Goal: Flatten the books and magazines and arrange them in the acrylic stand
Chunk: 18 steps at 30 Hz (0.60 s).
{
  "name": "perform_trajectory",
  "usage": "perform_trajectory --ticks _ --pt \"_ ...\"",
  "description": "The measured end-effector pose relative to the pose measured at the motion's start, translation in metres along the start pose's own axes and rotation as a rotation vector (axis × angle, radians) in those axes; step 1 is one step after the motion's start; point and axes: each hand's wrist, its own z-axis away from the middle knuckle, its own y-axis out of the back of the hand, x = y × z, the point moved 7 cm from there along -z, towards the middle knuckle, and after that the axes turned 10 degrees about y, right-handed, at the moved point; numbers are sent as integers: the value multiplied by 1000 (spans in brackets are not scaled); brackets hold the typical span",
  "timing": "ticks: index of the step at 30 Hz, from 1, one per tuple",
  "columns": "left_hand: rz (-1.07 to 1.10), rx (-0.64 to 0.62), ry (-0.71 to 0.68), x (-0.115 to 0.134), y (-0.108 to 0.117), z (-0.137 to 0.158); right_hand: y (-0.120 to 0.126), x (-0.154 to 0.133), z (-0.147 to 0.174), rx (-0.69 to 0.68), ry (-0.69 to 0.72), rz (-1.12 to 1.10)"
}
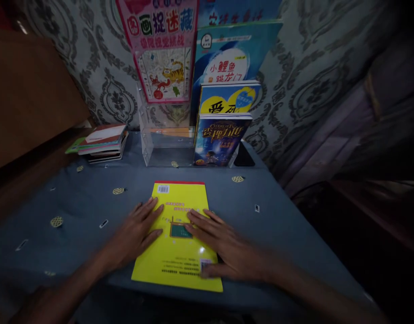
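Observation:
A yellow book (180, 265) with a red edge along its far side lies flat near the front of the table. Its face carries a barcode, printed text and a small picture of a green board. My left hand (136, 231) rests on the book's left edge, fingers stretched forward and apart. Across the right side of the cover lies my right hand (220, 243), also flat with its fingers spread, the thumb near the lower right corner. Neither hand is wrapped round anything.
Behind the book, a clear acrylic rack (166, 155) holds several upright books, with a blue one (220, 141) in front. A stack of booklets (104, 141) lies at the back left. A dark flat object (244, 155) sits beside the rack. The blue tablecloth (82, 193) has pale printed motifs.

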Motion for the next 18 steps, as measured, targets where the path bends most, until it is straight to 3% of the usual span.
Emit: perform_trajectory --ticks 8,12,18 --pt "74 -89 -50 38 6 49 -34 -60 53 -43 119 120" --pt "150 -134 -67 34 11 59 -45 -66 52 -6 78 207" --pt "321 -97 -142 17 15 84 -42 -63 48 183 124 159"
